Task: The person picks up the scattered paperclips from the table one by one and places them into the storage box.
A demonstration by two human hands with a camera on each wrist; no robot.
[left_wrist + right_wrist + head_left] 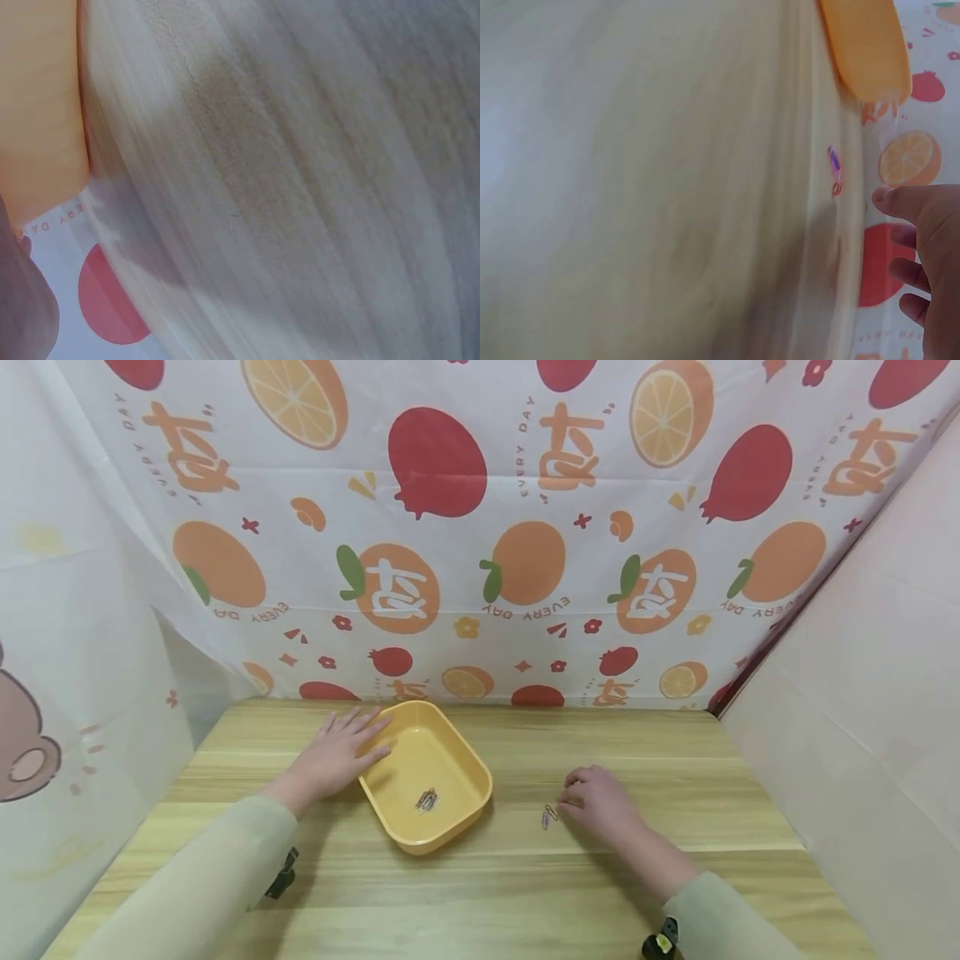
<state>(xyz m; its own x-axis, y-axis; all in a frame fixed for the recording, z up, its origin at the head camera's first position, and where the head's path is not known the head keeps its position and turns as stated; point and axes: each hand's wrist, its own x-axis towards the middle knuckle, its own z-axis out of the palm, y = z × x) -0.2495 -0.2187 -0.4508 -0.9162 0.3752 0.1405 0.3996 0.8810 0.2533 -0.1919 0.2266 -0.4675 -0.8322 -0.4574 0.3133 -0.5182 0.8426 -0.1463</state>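
My left hand (337,756) rests spread over the left rim of a yellow rectangular tray (438,756), its fingers straight. A small heap of paper clips (426,800) lies inside the tray near its front. To the right, a purple paper clip (545,821) and an orange-gold paper clip (552,812) lie on the table. My right hand (603,806) is low over the table just right of these clips, fingers bent and fingertips close by. I cannot tell whether something is pinched there. In the right wrist view the purple clip (834,159) lies beyond the fingertips.
The wood-grain table (600,893) extends around the tray. A fruit-printed cloth (465,560) hangs along its back edge. Pale sheets border the left and right sides. Dark wrist straps (282,875) sit on both sleeves.
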